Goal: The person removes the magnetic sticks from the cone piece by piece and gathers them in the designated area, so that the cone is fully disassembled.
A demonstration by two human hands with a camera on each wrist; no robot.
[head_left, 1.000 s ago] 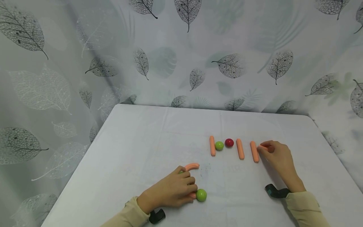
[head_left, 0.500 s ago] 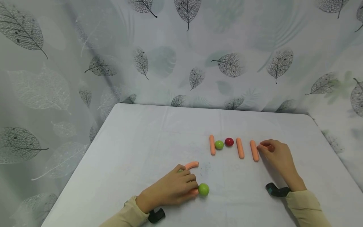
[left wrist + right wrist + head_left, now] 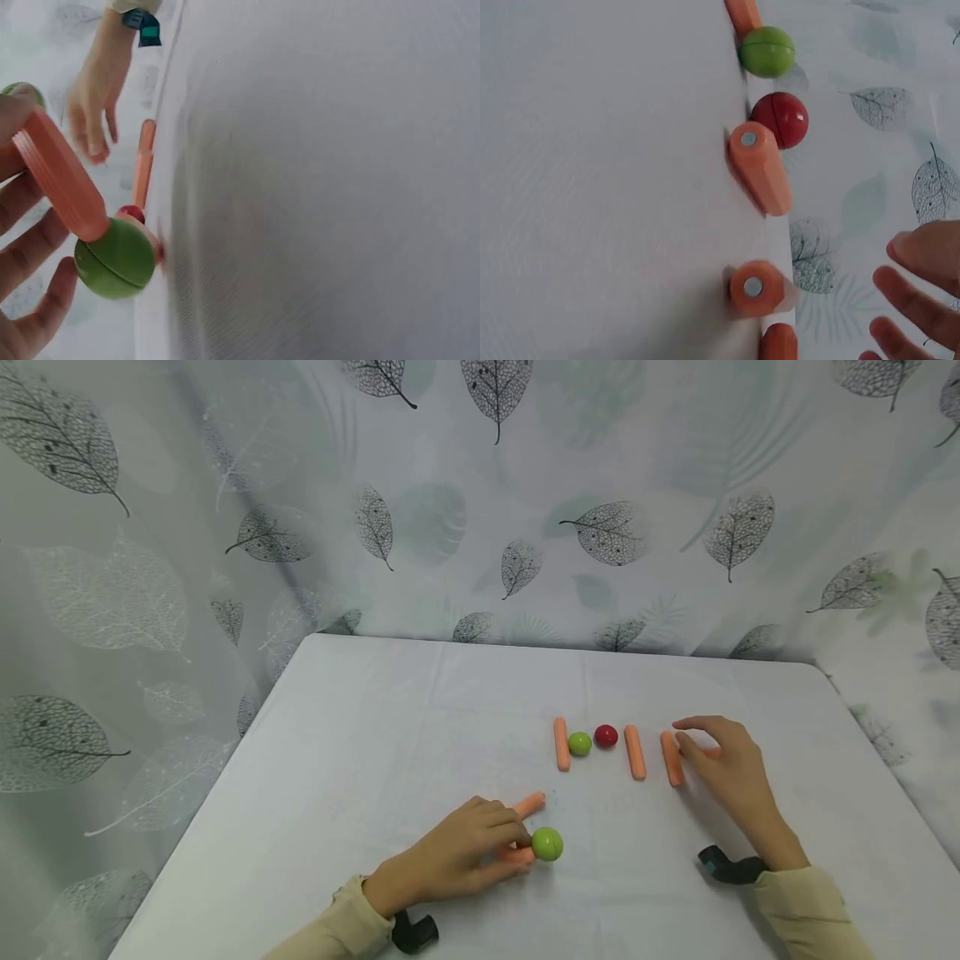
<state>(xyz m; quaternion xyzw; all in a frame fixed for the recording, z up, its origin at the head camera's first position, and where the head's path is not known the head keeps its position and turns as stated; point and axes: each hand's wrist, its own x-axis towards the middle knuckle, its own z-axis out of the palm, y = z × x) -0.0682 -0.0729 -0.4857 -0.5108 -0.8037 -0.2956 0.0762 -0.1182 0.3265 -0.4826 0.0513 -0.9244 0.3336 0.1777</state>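
Note:
My left hand (image 3: 453, 852) holds an orange rod (image 3: 64, 180) just above the white table. A green ball (image 3: 116, 259) sits against the rod's end, and part of another green ball (image 3: 31, 94) shows by the thumb. A second orange rod (image 3: 530, 804), curved in the earlier frames, sticks out beyond the left fingers. On the right, my right hand (image 3: 729, 768) hovers with thumb and fingers apart beside an orange rod (image 3: 672, 758). Another orange rod (image 3: 711, 752) lies partly hidden behind that hand. Silver discs show on some rod ends in the right wrist view.
Farther back on the white table (image 3: 390, 718) lie an orange rod (image 3: 562, 744), a green ball (image 3: 580, 743), a red ball (image 3: 606, 736) and one more orange rod (image 3: 634, 752). A leaf-printed curtain (image 3: 450, 527) hangs behind the table's far edge.
The left hand's rods and green ball have turned and shifted right and away from me. The right hand's fingers have spread and let go of the orange rod there.

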